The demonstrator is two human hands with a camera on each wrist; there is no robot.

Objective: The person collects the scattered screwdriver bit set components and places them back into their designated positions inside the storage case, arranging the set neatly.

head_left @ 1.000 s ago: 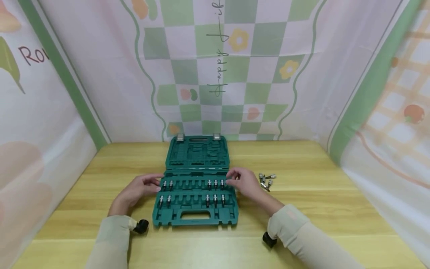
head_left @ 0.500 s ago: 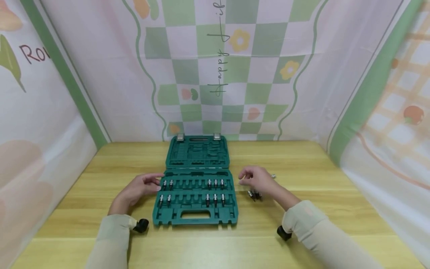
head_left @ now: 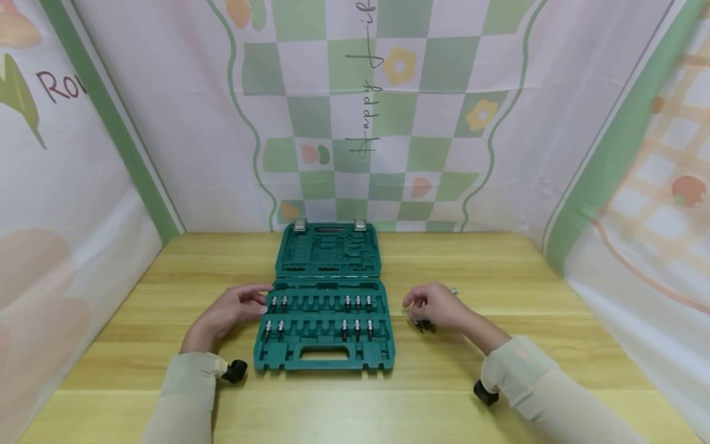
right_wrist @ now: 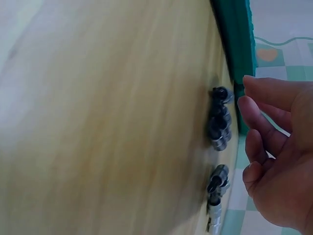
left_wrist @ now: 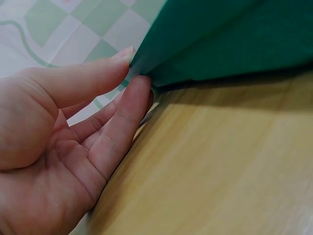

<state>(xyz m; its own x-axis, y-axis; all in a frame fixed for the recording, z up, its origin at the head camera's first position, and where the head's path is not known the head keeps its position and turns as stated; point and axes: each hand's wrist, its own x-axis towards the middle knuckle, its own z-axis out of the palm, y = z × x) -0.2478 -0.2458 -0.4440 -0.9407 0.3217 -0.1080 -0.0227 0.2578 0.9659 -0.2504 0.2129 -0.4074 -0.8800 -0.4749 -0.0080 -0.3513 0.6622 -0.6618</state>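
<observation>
A green plastic tool case (head_left: 272, 357) lies unfolded on the table, with several socket bits (head_left: 357, 302) standing in two rows of slots. At its left side, my left hand (head_left: 233, 311) touches the case edge with thumb and fingertips, seen closely against the green wall (left_wrist: 220, 39) in the left wrist view. My right hand (head_left: 440, 305) hovers over loose socket bits (head_left: 426, 327) right of the case, its fingers loosely bent with nothing visible between them. In the right wrist view, one cluster of bits (right_wrist: 220, 120) lies near the fingertips, and a second cluster (right_wrist: 216, 193) lies farther down.
The wooden table (head_left: 471, 407) runs back to a printed curtain (head_left: 388, 123). The case's lid (head_left: 327, 250) lies behind its base, with two metal latches (head_left: 360, 225) on its far edge. Several slots in the middle of both rows hold no bits.
My right hand has moved right, away from the case's right edge and over the loose bits. Bits its wrist had covered came into view; others are now hidden. My left hand stays put.
</observation>
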